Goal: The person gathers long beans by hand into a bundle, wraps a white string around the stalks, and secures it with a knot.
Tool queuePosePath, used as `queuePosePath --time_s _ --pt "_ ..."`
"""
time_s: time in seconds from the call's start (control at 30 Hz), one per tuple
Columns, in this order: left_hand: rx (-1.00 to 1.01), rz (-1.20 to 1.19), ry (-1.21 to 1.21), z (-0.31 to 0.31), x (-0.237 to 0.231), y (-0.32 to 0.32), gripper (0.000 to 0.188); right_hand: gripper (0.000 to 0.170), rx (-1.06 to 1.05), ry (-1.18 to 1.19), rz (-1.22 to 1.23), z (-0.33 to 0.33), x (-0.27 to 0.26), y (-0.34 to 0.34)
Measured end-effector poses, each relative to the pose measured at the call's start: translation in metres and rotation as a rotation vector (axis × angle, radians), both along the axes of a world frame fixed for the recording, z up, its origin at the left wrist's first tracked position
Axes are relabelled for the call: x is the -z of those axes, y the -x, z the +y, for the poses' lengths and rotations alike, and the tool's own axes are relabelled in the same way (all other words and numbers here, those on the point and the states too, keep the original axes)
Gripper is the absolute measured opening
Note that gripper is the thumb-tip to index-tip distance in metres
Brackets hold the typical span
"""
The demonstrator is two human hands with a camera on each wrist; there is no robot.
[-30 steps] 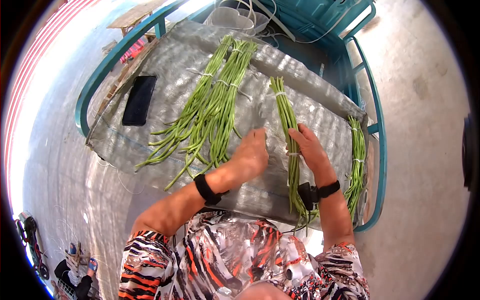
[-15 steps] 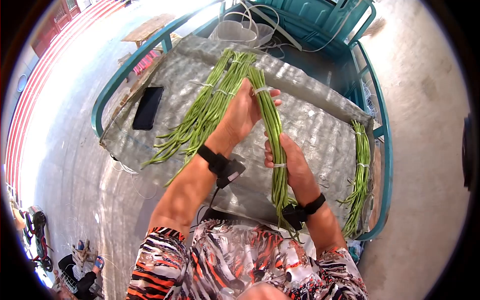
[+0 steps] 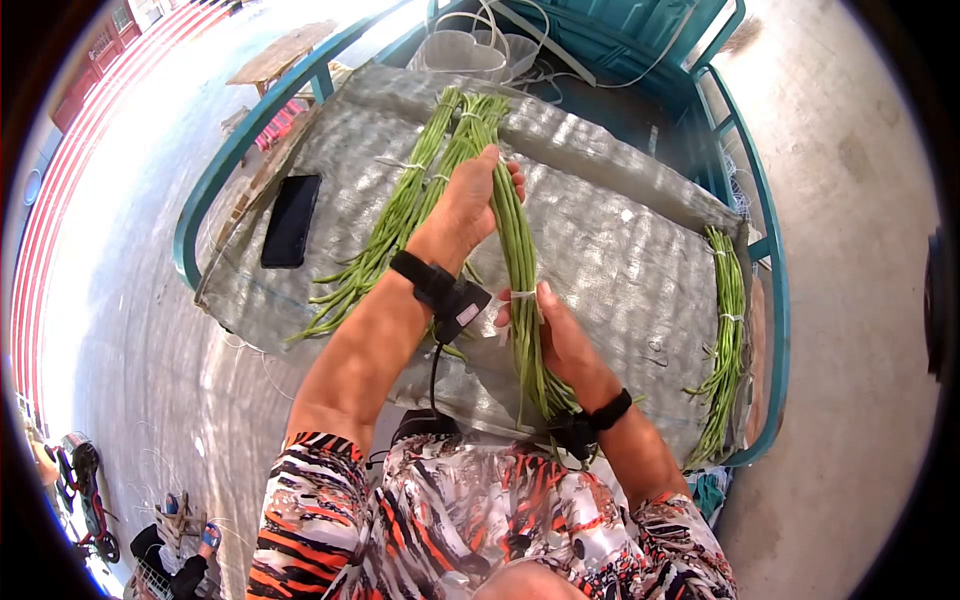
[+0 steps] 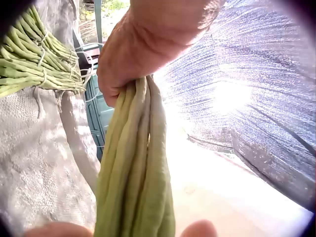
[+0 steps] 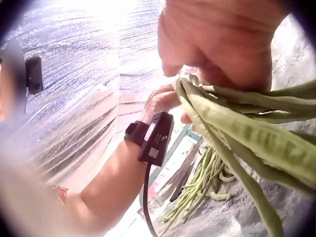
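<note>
A bundle of long green beans point(image 3: 517, 245), bound with white ties, is held up over the grey woven sheet point(image 3: 630, 260). Near its top end, my left hand point(image 3: 468, 198) grips it, the fingers wrapped behind. Lower down, by the lower tie, my right hand point(image 3: 566, 345) holds the same bundle with the thumb on one side and fingertips showing on the other. The left wrist view shows the bean pods point(image 4: 133, 168) hanging below the left fist. Several tied bean bundles point(image 3: 385, 235) lie just left of the held one, partly behind my left hand and forearm.
Another tied bean bundle point(image 3: 730, 330) lies along the sheet's right edge. A black phone point(image 3: 291, 222) rests at the left. Teal rails point(image 3: 768, 350) border the cart bed on both sides, and translucent buckets point(image 3: 455, 55) stand at the back.
My left hand came up from beside the bundle and took hold of its top end. Both hands then carried the bundle left, toward the bundles lying there.
</note>
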State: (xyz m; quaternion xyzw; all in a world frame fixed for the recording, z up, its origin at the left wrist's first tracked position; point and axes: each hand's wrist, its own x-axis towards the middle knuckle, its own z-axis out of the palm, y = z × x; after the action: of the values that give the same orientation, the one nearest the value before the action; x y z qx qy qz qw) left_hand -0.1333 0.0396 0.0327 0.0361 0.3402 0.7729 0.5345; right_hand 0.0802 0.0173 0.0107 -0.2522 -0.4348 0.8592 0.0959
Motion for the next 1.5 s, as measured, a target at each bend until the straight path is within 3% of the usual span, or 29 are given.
queuePosePath --time_s 0.13,0.27,0.37,0.4,0.43,0.5,0.6,0.7,0.73,0.83,0.9,1.03,1.13,1.3,1.43,1.5 --pt "0.040 0.105 -0.009 0.001 0.000 0.003 0.030 0.061 0.098 -0.101 -0.066 -0.005 0.005 0.016" --pt "0.288 0.246 -0.040 -0.011 -0.004 -0.009 0.033 0.055 0.244 -0.012 -0.022 0.000 -0.006 0.043" --pt "0.516 0.263 -0.046 -0.031 0.020 -0.008 0.040 0.052 0.374 -0.067 0.002 0.022 -0.012 0.069" --pt "0.542 0.160 0.068 -0.041 0.019 -0.016 0.051 0.048 0.427 -0.014 0.004 0.031 -0.011 0.078" --pt "0.437 0.176 0.123 -0.042 0.030 -0.024 0.059 0.049 0.453 -0.024 -0.017 0.041 -0.009 0.086" --pt "0.501 0.180 -0.070 -0.057 0.045 -0.041 0.065 0.050 0.500 -0.047 -0.058 0.060 -0.006 0.101" --pt "0.554 0.170 0.018 -0.081 0.041 -0.048 0.064 0.046 0.430 0.077 0.094 0.080 -0.012 0.120" --pt "0.525 0.497 -0.023 -0.090 0.040 -0.041 0.056 0.044 0.442 0.097 0.145 0.100 -0.016 0.139" --pt "0.505 0.306 -0.034 -0.095 0.034 -0.040 0.047 0.044 0.454 0.084 0.160 0.105 -0.015 0.145" --pt "0.502 0.263 0.066 -0.105 0.036 -0.037 0.041 0.044 0.439 0.141 0.152 0.125 0.015 0.165" --pt "0.424 0.364 0.176 -0.112 0.046 -0.045 0.052 0.045 0.376 0.265 0.072 0.133 0.045 0.175" --pt "0.464 0.554 0.332 -0.125 0.040 -0.040 0.072 0.042 0.368 0.201 -0.109 0.123 0.076 0.185" --pt "0.495 0.666 0.385 -0.122 0.048 -0.040 0.075 0.042 0.430 0.047 -0.030 0.115 0.066 0.179" --pt "0.403 0.750 0.218 -0.126 0.073 -0.066 0.076 0.045 0.408 -0.061 0.080 0.102 0.035 0.152" --pt "0.699 0.816 0.294 -0.132 0.065 -0.066 0.071 0.048 0.455 -0.114 0.012 0.085 0.019 0.133" --pt "0.659 0.928 0.217 -0.139 0.074 -0.073 0.068 0.047 0.484 -0.123 -0.024 0.077 0.012 0.125"
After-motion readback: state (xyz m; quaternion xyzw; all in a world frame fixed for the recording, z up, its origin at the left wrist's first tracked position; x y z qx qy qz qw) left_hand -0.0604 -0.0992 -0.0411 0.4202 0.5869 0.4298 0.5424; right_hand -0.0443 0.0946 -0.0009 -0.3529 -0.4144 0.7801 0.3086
